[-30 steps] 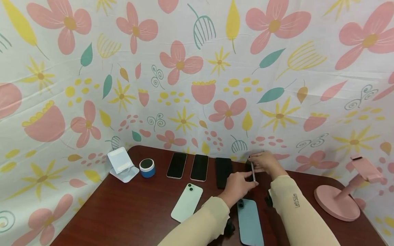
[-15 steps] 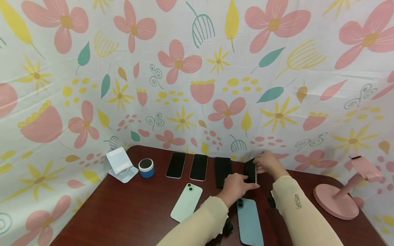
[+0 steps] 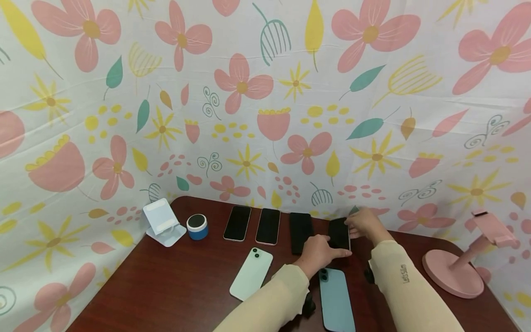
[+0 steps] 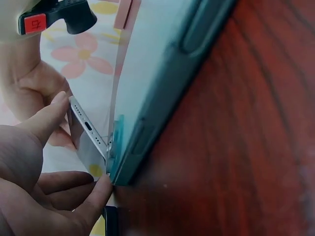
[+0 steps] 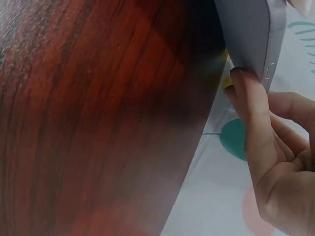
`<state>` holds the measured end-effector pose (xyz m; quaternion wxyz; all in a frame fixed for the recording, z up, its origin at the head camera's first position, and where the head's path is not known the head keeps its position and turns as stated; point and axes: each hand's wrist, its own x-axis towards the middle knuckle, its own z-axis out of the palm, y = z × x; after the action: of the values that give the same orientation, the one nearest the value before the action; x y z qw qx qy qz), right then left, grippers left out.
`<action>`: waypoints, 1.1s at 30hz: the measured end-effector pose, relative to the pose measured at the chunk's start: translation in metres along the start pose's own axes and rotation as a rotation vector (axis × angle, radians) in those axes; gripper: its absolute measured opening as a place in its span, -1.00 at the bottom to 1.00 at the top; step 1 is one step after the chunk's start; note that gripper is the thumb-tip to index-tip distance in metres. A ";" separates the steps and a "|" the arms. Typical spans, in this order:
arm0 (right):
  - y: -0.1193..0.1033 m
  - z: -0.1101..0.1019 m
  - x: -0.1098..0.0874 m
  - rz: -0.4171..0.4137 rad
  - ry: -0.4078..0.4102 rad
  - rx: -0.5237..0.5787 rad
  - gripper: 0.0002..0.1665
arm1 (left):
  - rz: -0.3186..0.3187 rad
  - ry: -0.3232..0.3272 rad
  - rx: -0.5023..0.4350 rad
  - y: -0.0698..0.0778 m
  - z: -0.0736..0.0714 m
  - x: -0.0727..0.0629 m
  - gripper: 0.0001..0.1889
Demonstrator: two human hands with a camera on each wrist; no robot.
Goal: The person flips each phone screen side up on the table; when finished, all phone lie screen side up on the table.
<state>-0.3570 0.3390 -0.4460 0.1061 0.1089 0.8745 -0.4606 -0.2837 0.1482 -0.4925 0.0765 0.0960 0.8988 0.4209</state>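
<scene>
A smartphone (image 3: 338, 230) with a dark screen and silver edge is held tilted at the table's back, right side raised. My left hand (image 3: 319, 253) holds its near end, the thumb at one corner and a finger at the other; the charging-port edge shows between them in the left wrist view. My right hand (image 3: 364, 222) grips its raised right edge, with fingers (image 5: 251, 93) against the pale back in the right wrist view. Close in front lies a blue smartphone (image 3: 338, 299), back up. Just left is a black smartphone (image 3: 300, 230), partly behind my left hand.
Two dark-screened phones (image 3: 237, 223) lie further left, with a pale green phone (image 3: 251, 273) before them. A blue-and-white jar (image 3: 197, 227) and white folding stand (image 3: 163, 223) occupy the left corner. A pink phone stand (image 3: 460, 272) is right. A floral cloth (image 3: 265, 92) hangs behind the table (image 3: 157, 290).
The phone between my hands has turned from nearly edge-on to a lower tilt, its dark screen now facing up. My right hand has shifted slightly right and down.
</scene>
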 end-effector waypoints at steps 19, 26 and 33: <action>0.009 0.005 0.006 0.042 0.054 -0.024 -0.58 | -0.016 -0.059 -0.034 -0.004 0.002 0.017 -0.19; 0.013 0.007 0.005 0.083 0.075 -0.061 -0.66 | -0.011 -0.070 -0.023 -0.007 0.004 0.023 -0.44; 0.014 0.011 0.000 0.084 0.066 -0.111 -0.46 | 0.068 -0.068 0.197 -0.003 0.003 0.020 -0.42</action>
<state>-0.3518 0.3374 -0.4630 0.1022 0.1544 0.8964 -0.4027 -0.3027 0.1531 -0.4979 0.0826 0.1476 0.9290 0.3293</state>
